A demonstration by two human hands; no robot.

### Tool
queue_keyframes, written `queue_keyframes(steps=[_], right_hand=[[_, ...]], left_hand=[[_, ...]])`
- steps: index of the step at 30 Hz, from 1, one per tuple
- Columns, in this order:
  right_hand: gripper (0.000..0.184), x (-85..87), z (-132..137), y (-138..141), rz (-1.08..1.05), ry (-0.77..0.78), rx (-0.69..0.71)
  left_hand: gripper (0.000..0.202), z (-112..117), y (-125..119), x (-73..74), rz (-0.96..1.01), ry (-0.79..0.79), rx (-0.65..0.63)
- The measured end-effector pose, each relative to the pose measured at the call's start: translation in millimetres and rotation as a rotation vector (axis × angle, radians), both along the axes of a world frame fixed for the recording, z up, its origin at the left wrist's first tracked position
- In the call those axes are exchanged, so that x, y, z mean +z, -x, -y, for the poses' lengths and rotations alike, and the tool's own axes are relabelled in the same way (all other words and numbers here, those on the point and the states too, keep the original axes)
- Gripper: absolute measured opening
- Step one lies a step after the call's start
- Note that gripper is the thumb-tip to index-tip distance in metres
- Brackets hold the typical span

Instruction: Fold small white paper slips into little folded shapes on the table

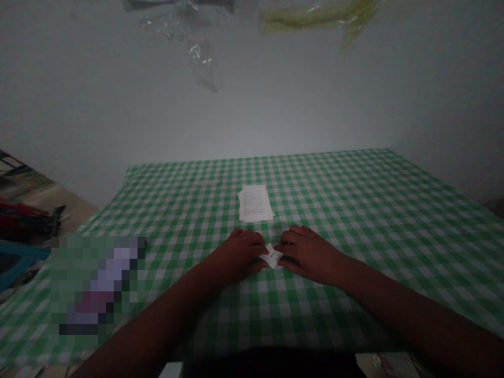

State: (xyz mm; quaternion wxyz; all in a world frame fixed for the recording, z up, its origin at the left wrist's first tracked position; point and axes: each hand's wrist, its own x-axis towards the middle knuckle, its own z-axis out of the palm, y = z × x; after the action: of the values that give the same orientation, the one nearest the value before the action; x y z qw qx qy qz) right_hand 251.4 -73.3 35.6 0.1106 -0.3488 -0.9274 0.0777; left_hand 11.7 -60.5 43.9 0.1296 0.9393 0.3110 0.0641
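Small paper piece (pixel 272 257): one, white, faintly marked, edges angled; clock centre for this list, 12 towards the wall.
Left hand (pixel 241 253): at 9 o'clock, fingers curled in narrow, gripping the paper's near corner.
Right hand (pixel 309 254): at 3 o'clock, likewise narrow, thumb and fingers closed on the opposite edge.
Paper handling, judged: light fingertip grip; both hands low over the worktop (pixel 366 210) for support; edges matched before pressing; creases run from the middle outwards; an uneven pull could tear so small a piece.
Paper stack (pixel 255 203): between 11 and 12 o'clock, apart from the hands; printed sheets, loosely squared, lower ones jutting out.
Blurred-out object (pixel 112 270): between 8 and 9 o'clock; identity cannot be told.
Containers: none certain; clear plastic (pixel 202 60) on the wall at 11 o'clock, perhaps a bag, contents not discernible.
Cover: green-and-white checked cloth (pixel 394 236).
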Motion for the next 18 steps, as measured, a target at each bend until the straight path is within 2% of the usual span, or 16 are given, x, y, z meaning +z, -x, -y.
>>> queue_keyframes(steps=[6,12,18], right_hand=[[0.021,-1.8,-1.8,-0.3,-0.046,0.003,0.011],[0.019,-7.9,-6.3,3.7,-0.144,0.085,-0.027],[0.02,-11.8,-5.9,7.8,-0.213,0.118,-0.111]], left_hand=[[0.015,-3.3,-0.2,-0.7,0.062,-0.01,-0.005],[0.015,-7.4,-1.4,-3.0,0.182,0.091,0.035],[0.01,-3.9,-3.7,-16.4,0.295,0.048,0.253]])
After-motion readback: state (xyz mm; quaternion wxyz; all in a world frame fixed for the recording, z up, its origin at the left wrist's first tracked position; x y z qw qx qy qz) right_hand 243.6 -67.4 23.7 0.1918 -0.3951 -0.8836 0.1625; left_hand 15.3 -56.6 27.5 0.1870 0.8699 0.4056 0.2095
